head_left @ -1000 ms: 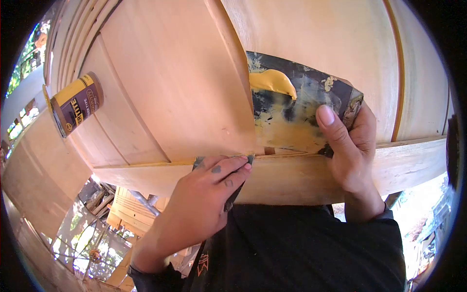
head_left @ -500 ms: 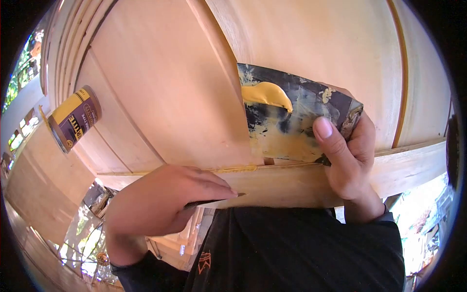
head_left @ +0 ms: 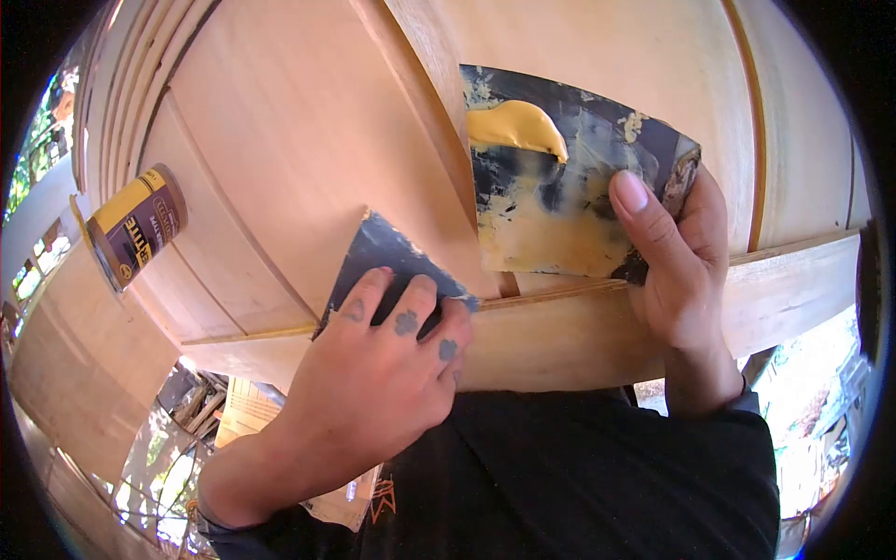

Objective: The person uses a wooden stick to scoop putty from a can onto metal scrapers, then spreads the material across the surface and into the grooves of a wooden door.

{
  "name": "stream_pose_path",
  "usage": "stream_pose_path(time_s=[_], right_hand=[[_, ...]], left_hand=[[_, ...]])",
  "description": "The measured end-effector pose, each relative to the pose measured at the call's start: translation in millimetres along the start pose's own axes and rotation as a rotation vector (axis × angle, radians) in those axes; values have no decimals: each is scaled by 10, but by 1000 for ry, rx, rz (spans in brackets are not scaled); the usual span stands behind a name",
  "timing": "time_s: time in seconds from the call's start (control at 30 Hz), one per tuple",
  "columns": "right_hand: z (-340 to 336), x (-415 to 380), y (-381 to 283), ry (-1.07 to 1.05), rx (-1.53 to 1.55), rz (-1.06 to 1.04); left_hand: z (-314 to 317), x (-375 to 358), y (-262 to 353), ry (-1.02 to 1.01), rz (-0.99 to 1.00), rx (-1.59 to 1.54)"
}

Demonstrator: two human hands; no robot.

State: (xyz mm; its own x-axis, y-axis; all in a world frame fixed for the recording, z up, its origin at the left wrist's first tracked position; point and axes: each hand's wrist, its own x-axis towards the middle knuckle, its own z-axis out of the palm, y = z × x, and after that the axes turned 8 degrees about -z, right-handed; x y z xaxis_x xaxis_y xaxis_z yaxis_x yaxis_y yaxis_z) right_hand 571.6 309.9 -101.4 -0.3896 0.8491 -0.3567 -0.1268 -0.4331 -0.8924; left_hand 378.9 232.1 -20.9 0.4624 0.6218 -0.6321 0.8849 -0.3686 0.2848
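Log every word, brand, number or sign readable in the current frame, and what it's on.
"TITE": large lettering on the can, the end of a longer word.
"TYPE": smaller line on the can.
Can's remaining print, including the oval emblem: too small or blurred to read.
Orange mark on the black shirt: partly hidden, unreadable.
Grey marks on the left hand: shapes, no readable letters.
No readable number anywhere.
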Motion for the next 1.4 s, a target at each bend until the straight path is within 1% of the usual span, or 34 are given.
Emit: stream_pose_path(time_s=[0.13, 0.23, 0.27, 0.37, 0.4, 0.47, 0.5, 0.53, 0.57, 0.63, 0.73, 0.83, 0.87, 0.97, 1.0, 1.07, 1.17, 1.27, 1.4], right_hand=[[64, 0, 13, -12, 73, 27], [55, 6, -6, -63, 48, 31], [71, 1, -15, -58, 105, 27], [52, 31, -45, -74, 240, 121], [43, 33, -55, -88, 322, 180], [38, 48, -68, -126, 486, 292], [49, 44, -65, -135, 563, 303], [64, 33, -54, -144, 639, 316], [81, 19, -32, -153, 712, 328], [93, 16, 27, -148, 736, 315], [19, -14, 24, -147, 766, 304], [36, -40, -118, -247, 803, 192], [57, -49, -164, -239, 751, 169], [-2, -52, -79, -259, 282, -17], [12, -73, -144, -268, 218, -18], [43, -81, -124, -282, 201, -49], [50, -70, -92, -299, 166, -78], [67, -88, -46, -297, 175, -98], [46, -95, -25, -326, 172, -105]], left_hand=[[-47, -48, -64, -39, 5, -9], [-134, -164, -173, -114, -57, 23], [-180, -201, -221, -137, -80, 42], [-317, -348, -261, 253, -239, -202], [-369, -399, -291, 327, -187, -282], [-245, -382, -154, 662, -250, -366], [-119, -336, -64, 831, -277, -413], [16, -254, 33, 982, -240, -443], [167, -150, 88, 1044, -158, -438], [341, -3, 127, 981, -69, -295], [715, 219, -89, 1209, -63, -264], [643, -52, -190, 887, -249, -81], [606, -104, -190, 932, -302, -93], [160, -341, -131, 996, -337, -396], [-7, -379, -73, 902, -334, -360], [-291, -431, 16, 719, -334, -289], [-414, -353, 94, 615, -308, -225], [-450, -294, 119, 599, -355, -146], [-434, -218, 148, 584, -361, -267]])
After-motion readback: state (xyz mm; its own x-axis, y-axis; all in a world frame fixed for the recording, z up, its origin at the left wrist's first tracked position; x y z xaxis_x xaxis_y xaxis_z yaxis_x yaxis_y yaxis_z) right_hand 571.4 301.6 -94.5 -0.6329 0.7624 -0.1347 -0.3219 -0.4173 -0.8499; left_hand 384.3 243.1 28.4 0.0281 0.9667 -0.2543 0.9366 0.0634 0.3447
